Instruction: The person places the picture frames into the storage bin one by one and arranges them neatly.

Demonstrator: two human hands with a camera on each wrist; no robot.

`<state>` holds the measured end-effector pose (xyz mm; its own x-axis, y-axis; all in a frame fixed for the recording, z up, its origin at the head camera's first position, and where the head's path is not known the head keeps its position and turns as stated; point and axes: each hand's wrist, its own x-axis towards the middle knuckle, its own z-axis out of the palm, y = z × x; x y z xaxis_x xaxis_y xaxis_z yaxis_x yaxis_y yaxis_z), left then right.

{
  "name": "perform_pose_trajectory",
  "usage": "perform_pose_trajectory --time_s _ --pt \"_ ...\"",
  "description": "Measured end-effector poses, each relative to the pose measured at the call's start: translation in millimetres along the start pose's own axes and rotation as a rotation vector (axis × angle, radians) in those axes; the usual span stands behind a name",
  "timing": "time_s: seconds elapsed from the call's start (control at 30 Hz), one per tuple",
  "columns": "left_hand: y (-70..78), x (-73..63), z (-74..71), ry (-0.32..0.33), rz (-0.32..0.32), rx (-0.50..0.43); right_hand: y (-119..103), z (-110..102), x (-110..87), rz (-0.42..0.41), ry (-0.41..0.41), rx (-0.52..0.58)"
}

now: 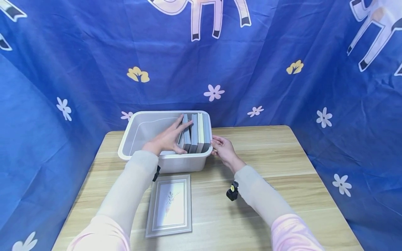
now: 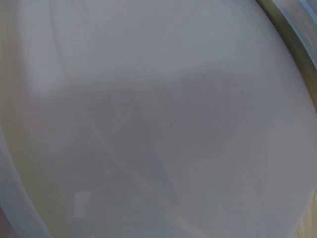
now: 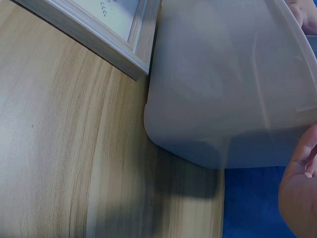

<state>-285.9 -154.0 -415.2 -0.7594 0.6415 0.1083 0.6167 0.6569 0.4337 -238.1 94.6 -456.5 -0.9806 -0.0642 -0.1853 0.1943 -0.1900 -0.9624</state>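
Note:
A pale grey-white plastic bin (image 1: 180,164) stands at the back of the table. At its right end, several flat, book-like pieces (image 1: 194,134) in grey, blue-grey and cream stand upright side by side. My left hand (image 1: 168,137) reaches in over the near rim with fingers spread. Its thumb and fingertips touch the leftmost of these pieces. My right hand (image 1: 224,150) is at the bin's right end, relaxed fingertips against the outside just below the rim. In the right wrist view its fingers (image 3: 303,151) lie against the bin wall (image 3: 208,94). The bin's wall (image 2: 198,148) fills the left wrist view.
A grey picture frame (image 1: 187,209) with a plant-sprig print lies flat on the wooden table (image 1: 251,216), just in front of the bin. Blue patterned cloth (image 1: 251,69) hangs around the back and sides. The bin's left half shows its bare inner wall (image 1: 147,129).

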Motion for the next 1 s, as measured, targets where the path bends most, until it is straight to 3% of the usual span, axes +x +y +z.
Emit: perform_pose_trajectory --time_s 0.27,0.6,0.8,1.0 --pt "-1.2 -3.3 3.1 0.030 0.008 -0.020 2.5 -0.7 0.8 -0.011 0.003 0.002" --pt "3.7 -3.8 4.6 0.081 0.075 0.006 2.6 -0.4 0.1 -0.007 0.000 0.007" --pt "3.3 -5.5 5.4 0.105 0.069 -0.031 1.4 -0.3 -1.3 -0.005 -0.005 0.005" --pt "1.7 -9.0 5.8 0.186 0.022 -0.035 0.7 0.1 -1.7 -0.009 -0.005 0.005"
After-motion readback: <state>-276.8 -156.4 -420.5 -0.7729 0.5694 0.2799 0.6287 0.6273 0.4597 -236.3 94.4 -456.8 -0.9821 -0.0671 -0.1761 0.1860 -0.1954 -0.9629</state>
